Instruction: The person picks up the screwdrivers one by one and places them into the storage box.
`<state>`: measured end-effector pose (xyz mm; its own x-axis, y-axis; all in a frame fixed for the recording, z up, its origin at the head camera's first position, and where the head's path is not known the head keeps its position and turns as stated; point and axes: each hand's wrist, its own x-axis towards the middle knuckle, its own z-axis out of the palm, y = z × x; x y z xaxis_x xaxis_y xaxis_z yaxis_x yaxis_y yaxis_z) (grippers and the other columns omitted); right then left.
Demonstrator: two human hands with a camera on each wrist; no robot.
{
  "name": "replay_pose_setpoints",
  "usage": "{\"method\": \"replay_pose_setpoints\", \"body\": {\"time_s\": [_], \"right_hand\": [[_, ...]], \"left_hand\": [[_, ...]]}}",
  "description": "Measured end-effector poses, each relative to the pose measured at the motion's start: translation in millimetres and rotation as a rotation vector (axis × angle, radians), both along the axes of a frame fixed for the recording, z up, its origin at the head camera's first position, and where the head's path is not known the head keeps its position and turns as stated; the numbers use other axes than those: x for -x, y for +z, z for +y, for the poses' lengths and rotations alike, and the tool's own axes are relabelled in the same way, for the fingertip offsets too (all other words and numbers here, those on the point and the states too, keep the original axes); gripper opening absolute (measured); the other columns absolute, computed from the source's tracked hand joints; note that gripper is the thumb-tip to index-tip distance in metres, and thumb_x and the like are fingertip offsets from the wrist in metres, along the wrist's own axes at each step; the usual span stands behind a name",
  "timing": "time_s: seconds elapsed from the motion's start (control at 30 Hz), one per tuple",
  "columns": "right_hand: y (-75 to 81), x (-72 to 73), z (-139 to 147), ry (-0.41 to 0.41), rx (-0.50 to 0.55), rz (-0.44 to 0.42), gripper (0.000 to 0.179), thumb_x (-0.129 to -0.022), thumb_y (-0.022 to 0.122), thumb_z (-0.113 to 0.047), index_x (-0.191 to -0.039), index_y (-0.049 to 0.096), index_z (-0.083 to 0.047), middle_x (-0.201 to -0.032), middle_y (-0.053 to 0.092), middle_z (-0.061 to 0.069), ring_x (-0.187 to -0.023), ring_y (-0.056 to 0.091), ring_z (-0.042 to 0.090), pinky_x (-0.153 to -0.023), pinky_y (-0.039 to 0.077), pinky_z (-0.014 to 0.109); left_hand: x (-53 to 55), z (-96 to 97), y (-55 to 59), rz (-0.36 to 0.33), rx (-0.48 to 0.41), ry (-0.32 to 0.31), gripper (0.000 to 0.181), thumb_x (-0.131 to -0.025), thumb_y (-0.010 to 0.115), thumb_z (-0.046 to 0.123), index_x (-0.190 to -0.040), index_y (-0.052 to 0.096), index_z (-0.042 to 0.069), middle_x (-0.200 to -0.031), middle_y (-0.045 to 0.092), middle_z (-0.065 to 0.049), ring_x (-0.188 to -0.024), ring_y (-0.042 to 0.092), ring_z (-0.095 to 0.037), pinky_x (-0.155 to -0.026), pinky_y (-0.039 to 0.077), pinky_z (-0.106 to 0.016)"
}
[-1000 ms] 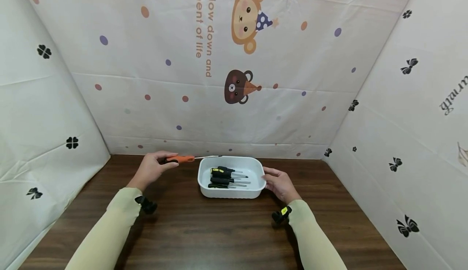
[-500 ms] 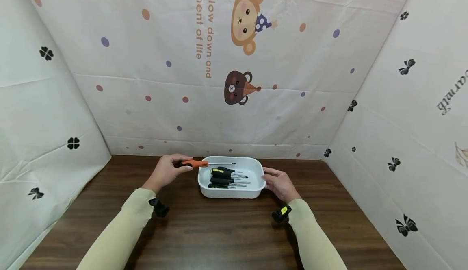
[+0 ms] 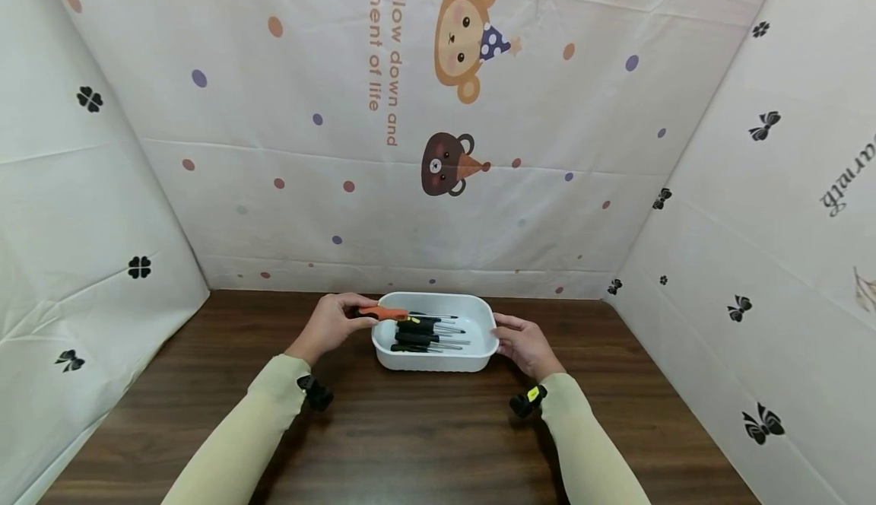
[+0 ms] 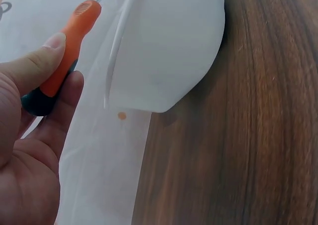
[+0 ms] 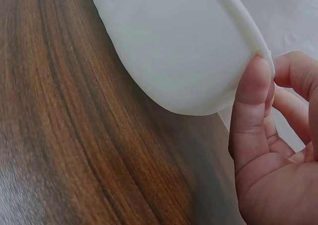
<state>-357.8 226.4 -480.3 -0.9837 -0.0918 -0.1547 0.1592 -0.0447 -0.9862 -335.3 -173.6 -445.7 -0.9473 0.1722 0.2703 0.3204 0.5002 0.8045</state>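
Observation:
My left hand (image 3: 331, 324) grips an orange and black screwdriver (image 3: 385, 313) by its handle, thumb on one side and fingers on the other. The shaft points right, over the left part of a white plastic tray (image 3: 433, 363). Inside the tray lie several black-handled screwdrivers (image 3: 414, 338), side by side with shafts to the right; the orange handle partly covers the farthest ones. My right hand (image 3: 525, 345) pinches the tray's right rim (image 5: 248, 31) between thumb and fingers. In the left wrist view the orange handle (image 4: 74, 41) is above the tray's outer wall (image 4: 166, 51).
The tray stands on a dark wood table (image 3: 424, 436), near its back edge. A printed white cloth (image 3: 342, 208) rises directly behind it, with more white cloth at the left (image 3: 89, 239) and right (image 3: 746, 262) sides.
My left hand has moved right and slightly nearer, carrying the orange screwdriver from left of the tray to over it. The right hand and the tray have stayed put.

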Motion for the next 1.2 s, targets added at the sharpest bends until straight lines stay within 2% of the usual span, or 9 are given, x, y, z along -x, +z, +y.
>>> {"method": "replay_pose_setpoints", "body": {"time_s": [0.17,0.3,0.47,0.7,0.87,0.93,1.1,1.2], "right_hand": [[1.3,-0.7,-1,-0.003,-0.004,-0.008,0.054,-0.092,0.072,-0.001,-0.143,0.057,0.001,-0.124,0.072,0.018,-0.072,0.068,0.012,-0.067,0.059,0.024],[1.2,-0.6,0,0.000,0.000,-0.013,0.054,-0.092,0.072,-0.002,-0.144,0.057,0.001,-0.119,0.074,0.014,-0.071,0.068,0.011,-0.067,0.059,0.024],[1.2,-1.5,0,0.007,0.016,-0.002,0.054,-0.092,0.072,-0.001,-0.144,0.056,0.003,-0.112,0.076,0.012,-0.071,0.068,0.011,-0.066,0.059,0.024],[1.2,-1.9,0,0.016,0.027,0.006,0.055,-0.092,0.072,-0.001,-0.144,0.055,0.003,-0.113,0.076,0.013,-0.072,0.069,0.012,-0.066,0.059,0.023],[0.8,-0.8,1,0.010,0.017,-0.002,0.054,-0.092,0.072,-0.002,-0.144,0.056,0.002,-0.115,0.076,0.013,-0.072,0.069,0.011,-0.067,0.060,0.024],[1.3,-1.1,0,0.001,0.020,-0.004,0.053,-0.092,0.072,-0.002,-0.143,0.057,0.001,-0.115,0.076,0.012,-0.072,0.069,0.011,-0.067,0.060,0.024],[2.1,-1.8,0,-0.004,0.021,-0.009,0.052,-0.092,0.072,-0.002,-0.142,0.058,0.001,-0.116,0.076,0.012,-0.072,0.070,0.011,-0.067,0.060,0.025],[1.9,-1.8,0,0.002,0.016,-0.013,0.053,-0.092,0.072,-0.002,-0.143,0.057,0.001,-0.119,0.075,0.014,-0.071,0.069,0.011,-0.067,0.060,0.024]], "left_hand": [[1.5,7.2,-1.8,0.027,0.021,0.009,0.036,-0.081,0.088,0.028,-0.115,0.080,0.016,-0.118,0.074,-0.008,-0.098,0.066,-0.020,-0.078,0.055,-0.029],[1.8,13.5,-2.4,0.020,0.023,0.001,0.036,-0.083,0.087,0.026,-0.115,0.080,0.013,-0.117,0.075,-0.009,-0.093,0.065,-0.019,-0.075,0.054,-0.029],[2.1,19.6,-4.0,0.015,0.019,-0.040,0.031,-0.085,0.085,0.025,-0.114,0.080,0.015,-0.116,0.075,-0.009,-0.090,0.061,-0.019,-0.070,0.051,-0.028],[2.1,28.8,-2.9,0.025,0.046,-0.079,0.029,-0.085,0.085,0.021,-0.113,0.080,0.015,-0.115,0.075,-0.006,-0.095,0.064,-0.018,-0.077,0.055,-0.030],[2.5,36.3,-3.9,-0.007,0.048,-0.105,0.027,-0.085,0.085,0.016,-0.112,0.081,0.015,-0.113,0.075,-0.002,-0.099,0.064,-0.018,-0.082,0.056,-0.031],[2.8,39.7,-3.7,0.000,0.064,-0.113,0.027,-0.084,0.086,0.016,-0.110,0.082,0.015,-0.111,0.076,-0.003,-0.097,0.065,-0.017,-0.084,0.057,-0.033],[5.1,47.1,-3.4,0.032,0.091,-0.131,0.023,-0.083,0.086,0.015,-0.105,0.083,0.012,-0.106,0.079,-0.005,-0.091,0.068,-0.015,-0.080,0.059,-0.034],[6.4,50.7,-3.9,0.028,0.107,-0.135,0.022,-0.083,0.087,0.015,-0.104,0.083,0.012,-0.104,0.079,-0.004,-0.091,0.068,-0.014,-0.080,0.059,-0.034]]}}
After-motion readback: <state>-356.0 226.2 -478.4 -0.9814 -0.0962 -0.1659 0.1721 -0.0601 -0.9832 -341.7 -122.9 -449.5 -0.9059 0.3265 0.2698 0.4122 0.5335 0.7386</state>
